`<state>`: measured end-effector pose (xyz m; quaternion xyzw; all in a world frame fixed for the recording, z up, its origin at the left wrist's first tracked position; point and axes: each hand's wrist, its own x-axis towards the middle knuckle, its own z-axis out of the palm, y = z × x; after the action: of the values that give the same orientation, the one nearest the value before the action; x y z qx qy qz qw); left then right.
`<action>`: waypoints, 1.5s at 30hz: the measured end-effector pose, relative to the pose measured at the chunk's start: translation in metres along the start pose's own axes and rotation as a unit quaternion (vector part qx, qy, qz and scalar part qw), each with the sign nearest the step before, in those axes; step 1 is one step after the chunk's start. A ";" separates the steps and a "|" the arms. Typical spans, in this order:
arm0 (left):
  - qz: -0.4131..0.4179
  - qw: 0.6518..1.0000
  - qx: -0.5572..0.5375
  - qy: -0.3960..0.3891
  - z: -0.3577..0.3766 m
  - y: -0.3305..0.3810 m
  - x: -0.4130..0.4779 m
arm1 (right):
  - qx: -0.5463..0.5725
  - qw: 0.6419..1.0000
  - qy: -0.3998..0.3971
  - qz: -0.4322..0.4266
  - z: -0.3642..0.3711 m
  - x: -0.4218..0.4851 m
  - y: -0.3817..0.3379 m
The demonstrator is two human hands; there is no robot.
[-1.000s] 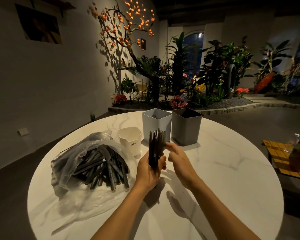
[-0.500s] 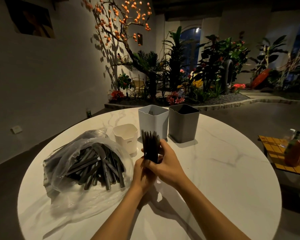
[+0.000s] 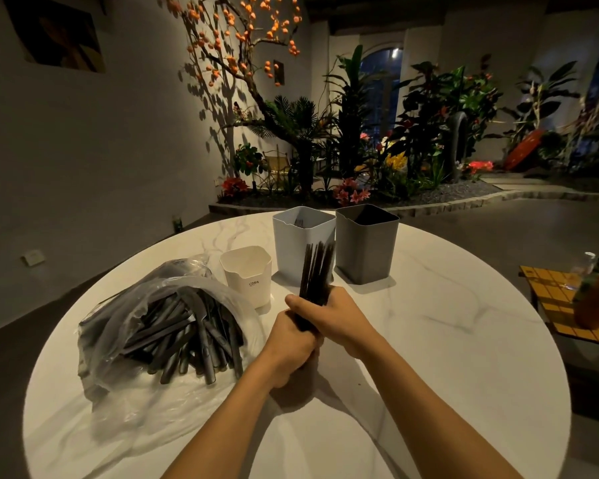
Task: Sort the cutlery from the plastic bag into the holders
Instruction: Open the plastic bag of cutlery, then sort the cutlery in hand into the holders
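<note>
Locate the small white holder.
In the head view, the small white plastic holder stands left of centre, between the clear plastic bag and the pale blue square holder.

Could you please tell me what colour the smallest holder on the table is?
The smallest holder is white with small dark lettering, seen in the head view.

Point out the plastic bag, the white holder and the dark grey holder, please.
plastic bag [image 3: 142, 305]: head view, on the clear film over the cutlery.
white holder [image 3: 246, 276]: head view, on its front wall.
dark grey holder [image 3: 369, 248]: head view, on its front wall.
</note>
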<state>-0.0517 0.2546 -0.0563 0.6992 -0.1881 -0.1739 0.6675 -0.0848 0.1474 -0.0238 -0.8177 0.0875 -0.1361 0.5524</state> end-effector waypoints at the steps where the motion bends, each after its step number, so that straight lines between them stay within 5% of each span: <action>1: -0.010 1.000 -0.003 -0.009 -0.004 -0.002 0.002 | -0.002 1.000 0.000 0.003 -0.001 0.003 -0.001; 7: -0.055 0.985 -0.118 -0.110 -0.002 0.002 0.019 | 0.097 0.992 -0.062 0.051 -0.011 0.020 0.000; 11: -0.136 0.948 -0.255 -0.131 -0.003 -0.004 0.029 | 0.212 0.973 -0.032 0.087 0.003 0.026 0.017; 19: -0.111 0.953 -0.227 -0.168 -0.005 -0.007 0.032 | 0.368 0.921 -0.039 0.124 0.006 0.019 0.033; 38: -0.068 0.984 -0.116 -0.117 0.005 -0.002 0.047 | 0.336 0.937 0.012 0.097 -0.005 0.025 0.039; 45: -0.045 0.972 -0.194 -0.123 0.014 -0.010 0.065 | 0.335 0.938 0.058 0.069 -0.008 0.025 0.036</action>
<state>-0.0019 0.2105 -0.0666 0.5376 -0.2001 -0.3216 0.7534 -0.0632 0.1196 -0.0510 -0.5677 0.1248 -0.1664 0.7966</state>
